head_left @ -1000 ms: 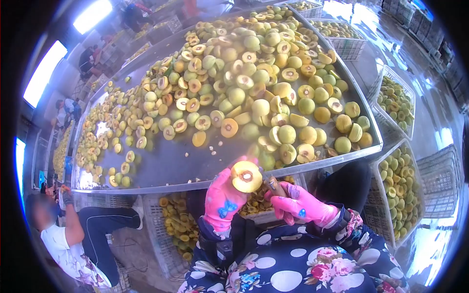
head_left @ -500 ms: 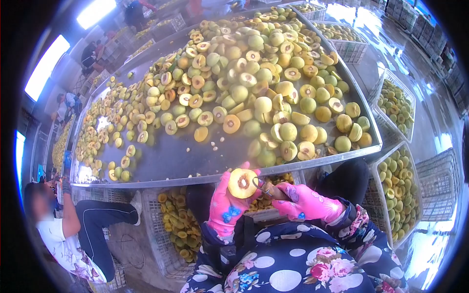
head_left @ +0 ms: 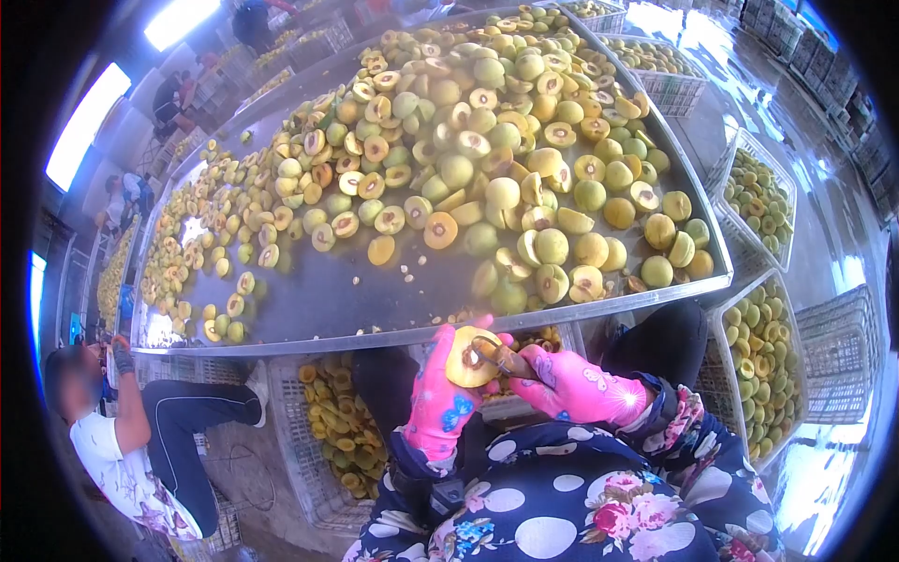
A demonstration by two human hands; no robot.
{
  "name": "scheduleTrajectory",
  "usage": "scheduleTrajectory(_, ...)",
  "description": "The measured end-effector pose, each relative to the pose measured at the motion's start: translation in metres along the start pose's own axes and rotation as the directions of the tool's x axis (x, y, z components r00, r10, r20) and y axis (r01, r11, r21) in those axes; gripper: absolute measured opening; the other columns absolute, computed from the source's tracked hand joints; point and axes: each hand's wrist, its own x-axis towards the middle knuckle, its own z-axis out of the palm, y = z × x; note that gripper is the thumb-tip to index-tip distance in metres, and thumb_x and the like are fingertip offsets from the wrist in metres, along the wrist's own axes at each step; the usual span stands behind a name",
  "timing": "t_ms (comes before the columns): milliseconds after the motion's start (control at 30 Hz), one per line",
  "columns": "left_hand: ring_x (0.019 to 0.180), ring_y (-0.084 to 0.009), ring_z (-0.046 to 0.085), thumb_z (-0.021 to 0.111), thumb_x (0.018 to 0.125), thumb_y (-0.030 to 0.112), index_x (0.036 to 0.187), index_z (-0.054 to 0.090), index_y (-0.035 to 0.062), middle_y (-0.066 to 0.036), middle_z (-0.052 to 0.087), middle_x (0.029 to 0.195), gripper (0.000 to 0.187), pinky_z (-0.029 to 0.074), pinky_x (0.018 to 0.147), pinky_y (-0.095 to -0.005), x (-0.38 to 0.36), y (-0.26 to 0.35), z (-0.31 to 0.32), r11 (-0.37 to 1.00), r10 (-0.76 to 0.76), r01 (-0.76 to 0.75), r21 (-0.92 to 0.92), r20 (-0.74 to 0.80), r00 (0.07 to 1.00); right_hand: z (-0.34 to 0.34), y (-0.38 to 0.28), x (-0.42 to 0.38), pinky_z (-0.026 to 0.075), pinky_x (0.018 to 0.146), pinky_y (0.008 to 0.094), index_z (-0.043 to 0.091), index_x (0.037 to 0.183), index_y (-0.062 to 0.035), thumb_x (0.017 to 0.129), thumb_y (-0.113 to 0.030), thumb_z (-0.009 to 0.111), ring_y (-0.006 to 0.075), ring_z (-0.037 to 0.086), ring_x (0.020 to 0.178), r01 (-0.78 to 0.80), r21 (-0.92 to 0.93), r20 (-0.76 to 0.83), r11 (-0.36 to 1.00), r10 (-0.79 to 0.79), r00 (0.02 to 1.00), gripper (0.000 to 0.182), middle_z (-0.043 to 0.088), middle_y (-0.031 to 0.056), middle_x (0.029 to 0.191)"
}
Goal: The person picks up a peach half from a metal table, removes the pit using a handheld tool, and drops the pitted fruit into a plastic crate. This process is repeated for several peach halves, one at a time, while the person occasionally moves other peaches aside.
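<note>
A halved yellow peach (head_left: pixel 465 358) rests in my left hand (head_left: pixel 441 393), which wears a pink glove and has its fingers wrapped round the fruit. The cut face is turned toward my right. My right hand (head_left: pixel 571 382), also in a pink glove, grips a pitting knife (head_left: pixel 510 361) with a curved metal end. That end touches the middle of the peach half, at the stone hollow. Just beyond my hands is a metal table (head_left: pixel 375 298), heaped with many halved peaches (head_left: pixel 440 230), some showing brown stones or hollows.
Below the table edge, a crate (head_left: pixel 298 459) holds peach halves. More filled crates (head_left: pixel 719 379) stand on my right, beside an upright grey crate (head_left: pixel 836 351). On the left sits another person (head_left: pixel 117 440) at the table. Small pale bits (head_left: pixel 406 272) lie on the metal.
The knife's curved end has moved from the peach half's right edge into its middle. The half has turned and tilted toward my right hand, and both hands are closer together.
</note>
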Motion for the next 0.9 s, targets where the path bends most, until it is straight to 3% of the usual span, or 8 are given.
scheduleTrajectory(267,0.087,-0.0194,0.061,0.030,0.095,0.046,0.121,0.049,0.0029,-0.015,0.061,0.104,0.054,0.048,0.059,-0.0248,0.004,-0.007,-0.012,0.997,-0.024,0.021,0.079,0.044,0.999,0.010,0.016,0.003,0.042,0.048,0.0406,0.044,0.093,0.0019,0.088,-0.019,0.051,0.0360,0.059,0.057,0.064,-0.105,0.018,0.992,-0.062,0.998,0.022,0.055,0.0181,0.061)
scheduleTrajectory(333,0.083,-0.0186,0.062,0.031,0.095,0.046,0.120,0.050,0.0027,-0.015,0.062,0.103,0.053,0.047,0.057,-0.0237,0.002,-0.005,-0.007,0.990,-0.049,0.048,0.134,0.005,0.999,0.009,0.018,0.004,0.043,0.048,0.0404,0.044,0.092,0.0021,0.089,-0.020,0.051,0.0354,0.059,0.057,0.087,-0.045,0.047,0.995,-0.085,0.995,0.023,0.055,0.0171,0.060)
scheduleTrajectory(433,0.080,-0.0176,0.062,0.033,0.095,0.044,0.117,0.052,0.0023,-0.014,0.063,0.101,0.051,0.047,0.053,-0.0226,0.004,-0.004,-0.011,0.972,-0.070,0.068,0.224,0.002,0.998,0.004,0.014,0.005,0.044,0.051,0.0397,0.046,0.092,-0.0011,0.088,-0.019,0.054,0.0368,0.060,0.061,-0.103,0.001,0.167,0.995,0.101,0.981,0.020,0.056,0.0192,0.063)
scheduleTrajectory(567,0.080,-0.0170,0.062,0.036,0.095,0.041,0.114,0.054,0.0013,-0.013,0.063,0.102,0.048,0.048,0.053,-0.0229,0.010,0.004,-0.018,0.892,-0.076,0.059,0.447,0.020,0.997,0.006,0.027,0.006,0.044,0.053,0.0397,0.046,0.092,0.0000,0.087,-0.019,0.054,0.0375,0.059,0.061,-0.007,-0.076,0.154,0.997,0.019,0.988,0.021,0.056,0.0208,0.064)
scheduleTrajectory(667,0.080,-0.0172,0.062,0.039,0.095,0.039,0.113,0.055,0.0009,-0.011,0.063,0.100,0.046,0.049,0.052,-0.0250,0.021,0.008,-0.034,0.892,-0.272,0.241,0.384,0.028,0.962,0.007,0.033,0.009,0.044,0.053,0.0392,0.046,0.093,0.0003,0.087,-0.019,0.054,0.0362,0.059,0.061,0.009,-0.105,0.143,0.994,0.006,0.990,0.021,0.057,0.0206,0.065)
scheduleTrajectory(733,0.084,-0.0182,0.062,0.040,0.095,0.037,0.113,0.054,-0.0001,-0.012,0.062,0.102,0.044,0.051,0.059,-0.0271,0.024,0.007,-0.030,0.927,-0.268,0.241,0.288,0.057,0.962,0.013,0.038,0.009,0.044,0.053,0.0375,0.046,0.094,-0.0003,0.088,-0.019,0.053,0.0316,0.060,0.058,0.084,-0.080,0.064,0.993,-0.079,0.995,0.021,0.057,0.0175,0.064)
scheduleTrajectory(833,0.091,-0.0234,0.060,0.039,0.096,0.033,0.117,0.050,-0.0016,-0.016,0.058,0.108,0.042,0.051,0.073,-0.0331,0.031,-0.001,-0.036,0.970,-0.235,0.230,0.080,0.060,0.970,0.015,0.029,0.011,0.044,0.051,0.0367,0.046,0.093,0.0005,0.089,-0.020,0.051,0.0248,0.059,0.056,-0.155,0.154,0.097,0.976,0.142,0.985,0.021,0.056,0.0133,0.063)
scheduleTrajectory(900,0.094,-0.0259,0.058,0.039,0.096,0.031,0.118,0.049,-0.0019,-0.018,0.056,0.110,0.041,0.050,0.080,-0.0367,0.036,-0.008,-0.043,0.986,-0.164,0.165,-0.024,0.030,0.986,0.020,0.034,0.013,0.043,0.051,0.0356,0.046,0.092,0.0005,0.090,-0.020,0.050,0.0222,0.058,0.055,-0.156,0.195,0.091,0.968,0.141,0.986,0.021,0.056,0.0121,0.063)
